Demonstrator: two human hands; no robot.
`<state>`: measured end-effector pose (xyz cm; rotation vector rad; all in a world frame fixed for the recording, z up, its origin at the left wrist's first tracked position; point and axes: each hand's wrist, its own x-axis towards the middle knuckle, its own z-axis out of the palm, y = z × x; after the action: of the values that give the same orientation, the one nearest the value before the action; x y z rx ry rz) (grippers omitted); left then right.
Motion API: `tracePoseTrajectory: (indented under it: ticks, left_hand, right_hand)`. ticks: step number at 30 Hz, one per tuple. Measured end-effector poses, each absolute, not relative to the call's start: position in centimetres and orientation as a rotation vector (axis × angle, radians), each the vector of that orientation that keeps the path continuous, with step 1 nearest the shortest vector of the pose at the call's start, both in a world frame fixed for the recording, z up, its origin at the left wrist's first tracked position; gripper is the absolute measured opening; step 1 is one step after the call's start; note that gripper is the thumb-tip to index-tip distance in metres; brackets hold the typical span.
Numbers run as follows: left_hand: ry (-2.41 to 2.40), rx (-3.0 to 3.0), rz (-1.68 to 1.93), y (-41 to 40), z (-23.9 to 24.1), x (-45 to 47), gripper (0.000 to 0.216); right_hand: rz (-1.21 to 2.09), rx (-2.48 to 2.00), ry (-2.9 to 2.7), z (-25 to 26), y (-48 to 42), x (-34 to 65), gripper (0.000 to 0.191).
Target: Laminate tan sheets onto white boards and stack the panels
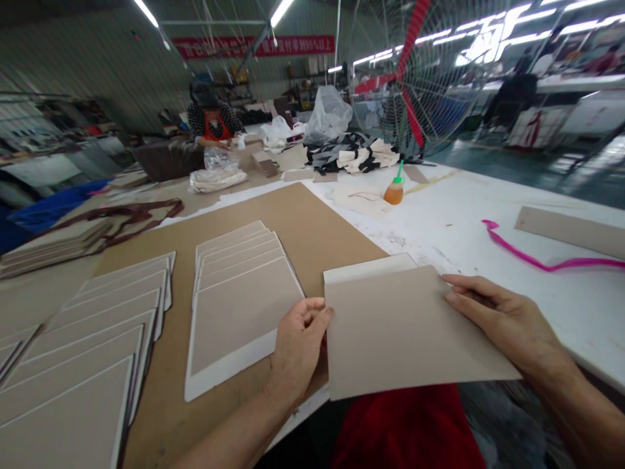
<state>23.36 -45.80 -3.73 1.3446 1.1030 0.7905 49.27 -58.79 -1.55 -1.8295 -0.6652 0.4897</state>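
A flat grey-beige panel [400, 332] is held up between both hands at the table's front edge. My left hand [300, 342] pinches its left edge between thumb and fingers. On the opposite side, my right hand [502, 319] grips the right edge, thumb on top and part of its fingers hidden. Behind the panel's far edge a white-bordered piece [371, 266] shows, mostly covered. Just left of my left hand lies an overlapping row of beige panels with white borders [244, 303]. Further left, more such panels [88, 384] are fanned out in rows.
A brown board [288, 208] covers part of the white table [454, 221]. An orange bottle with a green nozzle [394, 189], a pink ribbon [541, 262] and a beige strip [576, 229] lie beyond. A large fan [410, 78] stands behind the table, and a person [212, 120] sits at the far side.
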Motion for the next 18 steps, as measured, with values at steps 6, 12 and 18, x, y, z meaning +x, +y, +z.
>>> tracePoseTrajectory:
  ticks: [6, 12, 18]
  left_hand:
    - [1.159, 1.639, 0.738, -42.9, -3.8, 24.7, 0.031]
    - [1.204, 1.735, 0.698, -41.6, -4.0, 25.3, 0.018]
    - [1.158, 1.910, 0.670, -41.5, -4.3, 25.1, 0.017]
  right_hand:
    - [0.490, -1.938, -0.746, -2.6, -54.7, 51.9, 0.060]
    - [0.489, -1.937, -0.786, -4.1, -53.4, 52.4, 0.056]
    - [0.452, -2.006, -0.746, -4.8, -53.9, 51.9, 0.058]
